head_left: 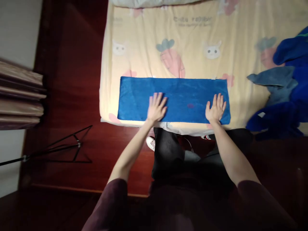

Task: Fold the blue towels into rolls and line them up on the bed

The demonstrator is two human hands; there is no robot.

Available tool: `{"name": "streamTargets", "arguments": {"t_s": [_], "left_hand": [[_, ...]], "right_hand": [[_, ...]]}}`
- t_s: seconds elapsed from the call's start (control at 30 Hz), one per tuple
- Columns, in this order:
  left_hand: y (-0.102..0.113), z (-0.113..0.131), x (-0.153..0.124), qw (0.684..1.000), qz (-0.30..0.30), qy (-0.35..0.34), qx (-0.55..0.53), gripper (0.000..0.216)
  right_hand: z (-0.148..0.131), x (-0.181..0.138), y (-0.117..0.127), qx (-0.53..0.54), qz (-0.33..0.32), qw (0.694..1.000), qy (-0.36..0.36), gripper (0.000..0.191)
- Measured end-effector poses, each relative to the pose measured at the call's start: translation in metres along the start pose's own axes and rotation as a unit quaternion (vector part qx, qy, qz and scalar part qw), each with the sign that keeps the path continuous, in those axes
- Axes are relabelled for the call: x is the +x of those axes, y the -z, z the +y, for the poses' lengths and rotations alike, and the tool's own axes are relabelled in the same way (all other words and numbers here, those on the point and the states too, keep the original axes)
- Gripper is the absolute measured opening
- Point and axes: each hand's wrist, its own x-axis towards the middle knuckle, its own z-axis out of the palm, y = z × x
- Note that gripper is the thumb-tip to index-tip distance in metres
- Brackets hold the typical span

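A blue towel, folded into a long flat strip, lies across the near edge of the bed. My left hand rests flat on it left of the middle, fingers spread and open. My right hand presses flat near the towel's right end, fingers also spread. Neither hand holds anything.
The bed has a cream sheet printed with carrots and rabbits. A heap of blue clothes sits at the bed's right side. Dark red wooden floor lies to the left, with a black tripod stand and a curtain.
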Motion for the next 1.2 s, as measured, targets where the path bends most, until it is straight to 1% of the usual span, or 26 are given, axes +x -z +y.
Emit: {"name": "streamTargets", "arguments": {"t_s": [0.07, 0.1, 0.13, 0.17, 0.2, 0.23, 0.27, 0.3, 0.37, 0.43, 0.47, 0.5, 0.53, 0.57, 0.6, 0.67, 0.73, 0.8, 0.87, 0.97, 1.03, 1.07, 1.1, 1.13, 1.17, 1.2], "left_hand": [[-0.043, 0.042, 0.025, 0.993, -0.037, -0.108, -0.026, 0.066], [-0.062, 0.058, 0.039, 0.988, -0.040, -0.142, -0.036, 0.066], [-0.078, 0.067, 0.053, 0.985, -0.037, -0.161, -0.042, 0.065], [-0.088, 0.070, 0.066, 0.984, -0.034, -0.167, -0.044, 0.065], [-0.092, 0.064, 0.078, 0.986, -0.033, -0.160, -0.041, 0.065], [-0.089, 0.052, 0.087, 0.989, -0.032, -0.142, -0.035, 0.066], [-0.079, 0.034, 0.093, 0.993, -0.029, -0.111, -0.027, 0.067], [-0.063, 0.010, 0.098, 0.997, -0.021, -0.070, -0.019, 0.068], [-0.022, -0.041, 0.102, 1.000, 0.001, 0.017, -0.007, 0.071], [0.023, -0.084, 0.103, 0.995, 0.015, 0.097, 0.011, 0.075], [0.043, -0.098, 0.103, 0.990, 0.010, 0.136, 0.023, 0.076], [0.058, -0.106, 0.103, 0.985, 0.007, 0.167, 0.034, 0.078], [0.069, -0.108, 0.102, 0.981, 0.009, 0.188, 0.041, 0.079], [0.076, -0.104, 0.101, 0.979, 0.013, 0.198, 0.044, 0.080], [0.077, -0.095, 0.098, 0.980, 0.021, 0.193, 0.044, 0.080], [0.069, -0.070, 0.087, 0.987, 0.035, 0.152, 0.035, 0.079], [0.051, -0.043, 0.072, 0.995, 0.024, 0.096, 0.019, 0.077], [0.032, -0.023, 0.055, 0.998, 0.001, 0.061, 0.005, 0.076], [0.017, -0.013, 0.043, 0.998, -0.010, 0.054, 0.000, 0.075], [0.006, -0.015, 0.037, 0.998, 0.003, 0.059, 0.012, 0.073], [0.005, -0.020, 0.037, 0.998, 0.004, 0.053, 0.025, 0.073], [0.004, -0.022, 0.037, 0.998, 0.003, 0.049, 0.033, 0.073], [0.004, -0.023, 0.038, 0.998, 0.003, 0.046, 0.041, 0.072], [0.004, -0.024, 0.037, 0.998, 0.003, 0.044, 0.049, 0.072], [0.004, -0.024, 0.037, 0.997, 0.006, 0.042, 0.056, 0.072], [0.004, -0.023, 0.037, 0.997, 0.013, 0.041, 0.063, 0.071]], "right_hand": [[0.002, 0.001, -0.003, 0.003, 0.009, 1.000, 0.001, 0.068], [0.004, 0.001, -0.004, 0.007, 0.014, 1.000, 0.001, 0.068], [0.005, 0.002, -0.005, 0.012, 0.018, 1.000, 0.001, 0.068], [0.006, 0.002, -0.006, 0.017, 0.021, 1.000, 0.000, 0.067], [0.006, 0.003, -0.006, 0.022, 0.023, 0.999, -0.001, 0.067], [0.007, 0.003, -0.007, 0.025, 0.024, 0.999, -0.001, 0.067], [0.008, 0.003, -0.007, 0.027, 0.025, 0.999, -0.001, 0.067], [0.008, 0.003, -0.008, 0.029, 0.023, 0.999, 0.000, 0.068], [0.008, 0.003, -0.008, 0.029, 0.019, 0.999, 0.003, 0.068], [0.007, 0.002, -0.008, 0.026, 0.022, 0.999, -0.002, 0.068], [0.006, 0.002, -0.008, 0.024, 0.022, 0.999, -0.005, 0.068], [0.005, 0.002, -0.007, 0.021, 0.022, 1.000, -0.007, 0.068], [0.004, 0.002, -0.007, 0.017, 0.020, 1.000, -0.009, 0.068], [0.003, 0.002, -0.006, 0.012, 0.015, 1.000, -0.008, 0.068], [0.003, 0.002, -0.004, 0.006, 0.008, 1.000, -0.007, 0.068], [0.000, 0.002, 0.000, -0.010, -0.006, 1.000, -0.009, 0.068], [-0.009, 0.002, 0.008, -0.020, -0.023, 0.999, -0.016, 0.067], [-0.033, 0.001, 0.019, -0.009, -0.041, 0.999, -0.006, 0.068], [-0.078, -0.002, 0.029, 0.029, -0.056, 0.997, 0.053, 0.069], [-0.171, -0.011, 0.030, 0.058, -0.079, 0.981, 0.167, 0.067], [-0.232, -0.019, 0.019, 0.057, -0.071, 0.969, 0.230, 0.065], [-0.257, -0.022, 0.011, 0.056, -0.067, 0.966, 0.245, 0.065], [-0.275, -0.026, 0.003, 0.057, -0.079, 0.961, 0.257, 0.065], [-0.287, -0.027, -0.005, 0.065, -0.089, 0.960, 0.259, 0.066], [-0.292, -0.027, -0.012, 0.076, -0.097, 0.957, 0.263, 0.067], [-0.290, -0.025, -0.016, 0.089, -0.103, 0.954, 0.266, 0.068]]}}
